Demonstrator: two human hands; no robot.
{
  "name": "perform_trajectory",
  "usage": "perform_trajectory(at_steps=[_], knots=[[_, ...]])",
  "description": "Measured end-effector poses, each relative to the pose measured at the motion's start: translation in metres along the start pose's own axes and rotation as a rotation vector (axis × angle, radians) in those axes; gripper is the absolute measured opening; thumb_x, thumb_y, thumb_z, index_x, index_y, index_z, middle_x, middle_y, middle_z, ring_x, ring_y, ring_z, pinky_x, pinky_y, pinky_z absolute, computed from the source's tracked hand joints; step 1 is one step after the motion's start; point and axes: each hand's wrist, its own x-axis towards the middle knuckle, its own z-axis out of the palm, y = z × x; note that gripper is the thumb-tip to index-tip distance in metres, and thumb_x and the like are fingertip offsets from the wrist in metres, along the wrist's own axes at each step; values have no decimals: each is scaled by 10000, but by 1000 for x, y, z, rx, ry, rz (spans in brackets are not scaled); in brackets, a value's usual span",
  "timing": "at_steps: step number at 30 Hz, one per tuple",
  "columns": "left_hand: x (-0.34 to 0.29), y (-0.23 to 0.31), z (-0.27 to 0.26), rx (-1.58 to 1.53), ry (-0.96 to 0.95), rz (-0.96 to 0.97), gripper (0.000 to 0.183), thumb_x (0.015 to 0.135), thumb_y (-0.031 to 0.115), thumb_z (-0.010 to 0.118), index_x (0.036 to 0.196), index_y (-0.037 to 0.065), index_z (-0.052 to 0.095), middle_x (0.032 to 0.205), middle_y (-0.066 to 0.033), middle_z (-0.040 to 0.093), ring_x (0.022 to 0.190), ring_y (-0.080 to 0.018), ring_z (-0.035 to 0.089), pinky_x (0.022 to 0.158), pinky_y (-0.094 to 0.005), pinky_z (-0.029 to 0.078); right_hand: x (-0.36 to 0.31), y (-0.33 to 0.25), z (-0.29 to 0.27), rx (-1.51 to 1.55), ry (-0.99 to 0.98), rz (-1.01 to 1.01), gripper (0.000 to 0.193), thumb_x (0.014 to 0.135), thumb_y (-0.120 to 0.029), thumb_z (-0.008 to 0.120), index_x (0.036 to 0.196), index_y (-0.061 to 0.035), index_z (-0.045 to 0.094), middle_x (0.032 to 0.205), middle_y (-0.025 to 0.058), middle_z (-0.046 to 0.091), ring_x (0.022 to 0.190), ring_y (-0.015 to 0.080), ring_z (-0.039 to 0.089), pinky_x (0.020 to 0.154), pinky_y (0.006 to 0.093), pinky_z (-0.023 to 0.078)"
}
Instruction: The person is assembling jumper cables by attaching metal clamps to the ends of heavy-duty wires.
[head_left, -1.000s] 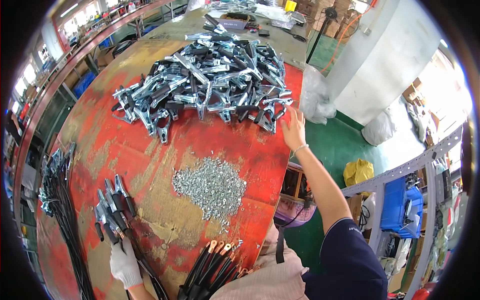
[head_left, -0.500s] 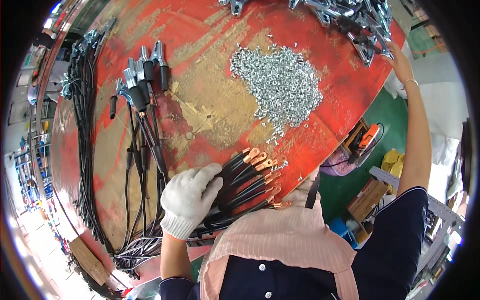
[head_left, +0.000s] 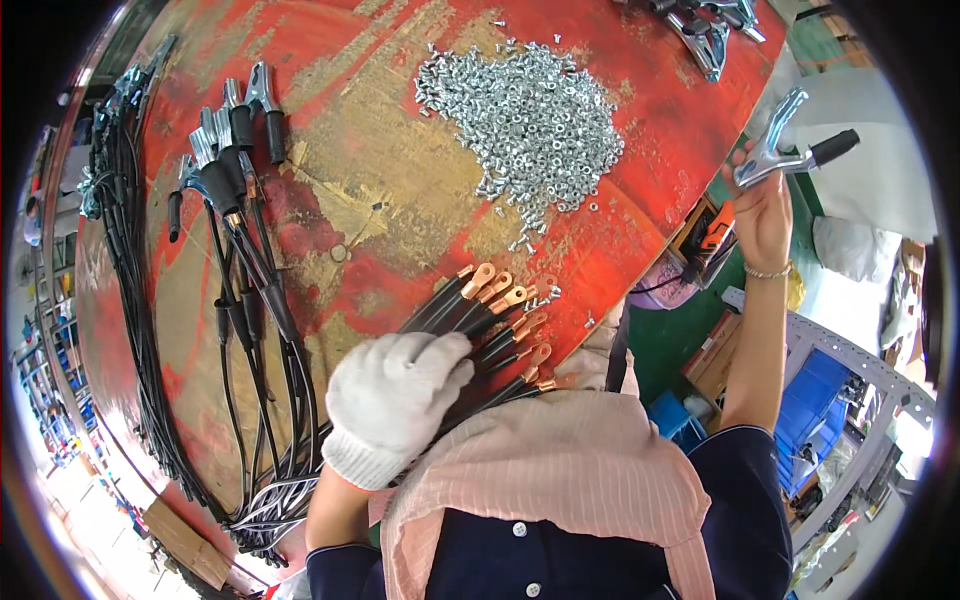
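one metal clamp, probably stiff, slick, best gripped by its black sleeve, is held in the partly closed right hand; half-curled left hand covers black cables, grasp unclear.

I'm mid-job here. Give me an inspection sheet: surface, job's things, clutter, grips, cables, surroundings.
Surface: worn table, red with tan patches.
Job's things: silver clamp with a black sleeve; heap of screws and nuts; more clamps at the far edge.
Clutter: a few stray screws beside the copper lugs.
Grips: bare right hand holds the silver clamp; gloved left hand lies over lugged cables, grasp unclear.
Cables: clamp-ended cables left of the glove; another bundle farther left.
Surroundings: green floor, blue bin, metal rack at right.
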Motion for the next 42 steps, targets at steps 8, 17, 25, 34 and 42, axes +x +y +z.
perform_trajectory(at_steps=[8, 17, 25, 34, 42], knots=[[-57, -59, -48, 81, 108, -469, 188, 812, 210, 712, 975, 120, 693, 876, -90, 685, 793, -262, 664, 722, -373, 515, -48, 21, 15, 160, 7, 124, 652, 923, -391, 644, 1431, -92, 366, 1367, 128, 484, 1138, 254, 538, 945, 397, 475], [-142, -30, -51, -84, 37, -123, 219, 755, 115, 663, 972, 141, 677, 847, -33, 658, 689, -275, 635, 579, -394, 500, -41, 32, 8, 7, 7, 135, 730, 875, -440, 684, 1413, -24, 417, 1393, 83, 497, 1133, 220, 529, 968, 411, 466], [-129, 32, 30, 385, 34, -37, 327, 746, 199, 603, 1061, 116, 632, 877, -13, 574, 657, -153, 547, 509, -306, 460, -49, 27, 66, 86, -211, 114, 733, 897, -383, 686, 1454, -57, 337, 1333, 132, 509, 1115, 265, 559, 905, 428, 491], [-135, 23, 33, 505, 41, 12, 351, 782, 214, 602, 1122, 131, 630, 902, -8, 605, 616, -158, 540, 524, -309, 435, -78, 23, 78, 93, -196, 90, 658, 900, -350, 691, 1369, -22, 366, 1225, 145, 541, 1035, 238, 602, 837, 382, 545], [-100, 4, -37, 418, 267, -174, 226, 706, 194, 759, 913, 176, 671, 815, -17, 613, 776, -247, 585, 721, -383, 438, -80, 36, 72, 156, -122, 108, 627, 916, -323, 675, 1382, -19, 386, 1241, 144, 539, 1042, 221, 584, 830, 340, 526]])
